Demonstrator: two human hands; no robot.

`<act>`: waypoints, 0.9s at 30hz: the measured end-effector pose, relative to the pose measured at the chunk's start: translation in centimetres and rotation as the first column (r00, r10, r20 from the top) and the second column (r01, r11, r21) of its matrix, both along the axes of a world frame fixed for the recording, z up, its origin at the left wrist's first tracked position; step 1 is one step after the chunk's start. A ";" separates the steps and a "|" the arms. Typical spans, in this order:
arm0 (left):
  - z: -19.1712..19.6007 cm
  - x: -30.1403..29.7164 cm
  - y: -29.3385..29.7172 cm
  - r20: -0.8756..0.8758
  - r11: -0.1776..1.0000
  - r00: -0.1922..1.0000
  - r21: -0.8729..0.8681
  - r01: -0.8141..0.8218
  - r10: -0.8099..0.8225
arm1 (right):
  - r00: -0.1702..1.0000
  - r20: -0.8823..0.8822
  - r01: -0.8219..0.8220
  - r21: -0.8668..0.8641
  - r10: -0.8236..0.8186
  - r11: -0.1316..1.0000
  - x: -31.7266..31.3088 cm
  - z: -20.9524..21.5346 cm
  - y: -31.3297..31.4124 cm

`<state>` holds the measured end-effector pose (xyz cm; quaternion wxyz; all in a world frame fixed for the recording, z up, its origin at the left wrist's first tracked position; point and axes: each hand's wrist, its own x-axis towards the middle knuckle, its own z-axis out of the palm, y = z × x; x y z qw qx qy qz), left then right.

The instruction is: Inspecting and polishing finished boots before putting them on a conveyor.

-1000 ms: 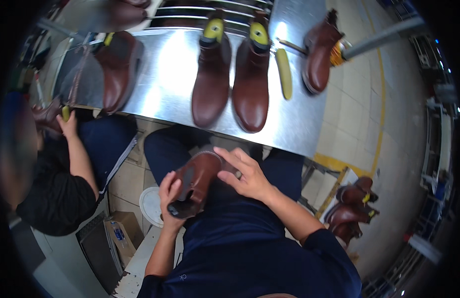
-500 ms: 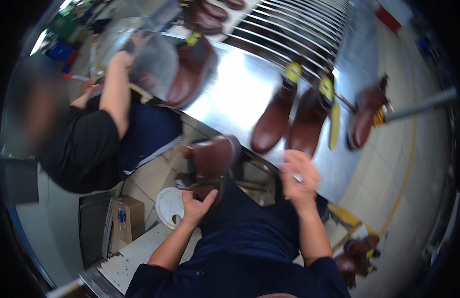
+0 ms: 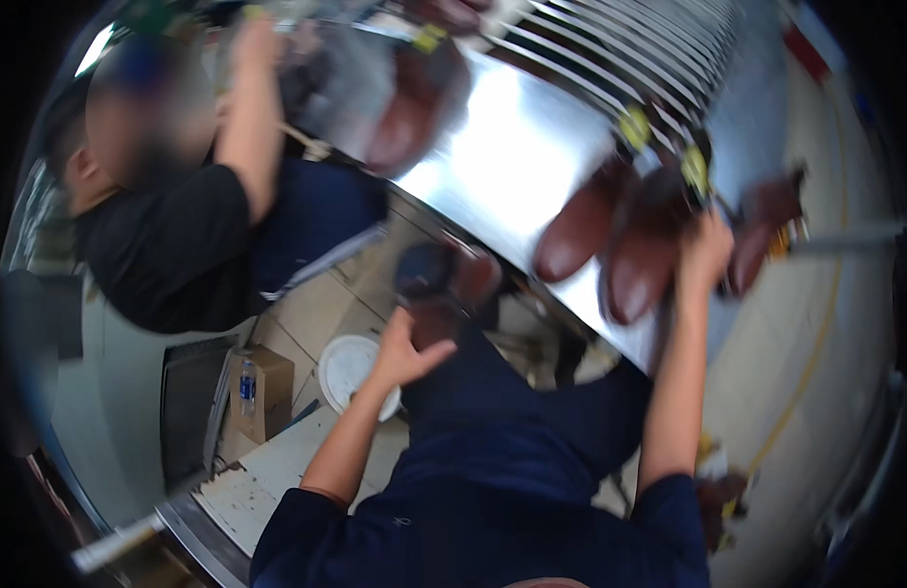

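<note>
My left hand (image 3: pixel 403 351) is shut on a dark brown boot (image 3: pixel 436 286) held over my lap, below the edge of a shiny metal table (image 3: pixel 507 162). My right hand (image 3: pixel 705 247) is raised to the table, at the top of a brown boot (image 3: pixel 638 272) with a yellow-green insert (image 3: pixel 695 169). The picture is blurred, so its grip is unclear. A matching boot (image 3: pixel 579 227) lies to its left and a third boot (image 3: pixel 759 233) to its right.
A co-worker in a black shirt (image 3: pixel 169 245) sits at my left with an arm (image 3: pixel 250 118) raised to another boot (image 3: pixel 406 116). On the floor are a white round lid (image 3: pixel 344 367) and a cardboard box (image 3: pixel 267 397). Metal rollers (image 3: pixel 620 49) run behind the table.
My head has turned further left. My right hand has risen from near my lap to the boots on the table. The left hand still holds its boot.
</note>
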<state>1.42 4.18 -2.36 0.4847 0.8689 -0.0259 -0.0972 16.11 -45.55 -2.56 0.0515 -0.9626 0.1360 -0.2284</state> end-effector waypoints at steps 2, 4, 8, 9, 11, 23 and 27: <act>0.8 1.9 0.0 -0.270 0.982 0.963 -0.180 -0.054 0.003 | 0.985 0.166 0.006 0.207 -0.041 0.978 2.0 0.5 1.3; 3.0 3.3 -1.1 -0.123 0.998 0.991 -0.029 0.051 -0.054 | 0.991 0.130 0.007 0.010 -0.008 1.000 2.6 1.1 1.8; -0.6 -0.1 -1.1 0.468 0.956 0.847 -0.017 0.293 -0.252 | 0.996 0.091 -0.008 0.353 -0.025 0.935 -1.1 1.6 3.1; -0.6 -1.3 -1.6 0.154 0.970 0.981 -0.191 0.150 -0.121 | 0.985 0.171 -0.064 0.408 -0.007 0.911 -2.7 1.7 2.6; -0.7 -3.2 -4.1 0.005 0.965 0.989 -0.217 0.144 -0.147 | 0.969 0.247 -0.119 0.458 0.003 0.881 -5.6 2.6 2.0; 0.8 -3.0 -18.8 0.355 0.784 0.710 0.136 0.605 -0.609 | 0.804 0.495 -0.587 0.749 -0.328 -0.308 -15.5 6.7 0.5; 0.4 -3.4 -18.8 0.310 0.785 0.726 0.148 0.602 -0.614 | 0.802 0.503 -0.598 0.684 -0.323 -0.418 -15.4 5.3 1.5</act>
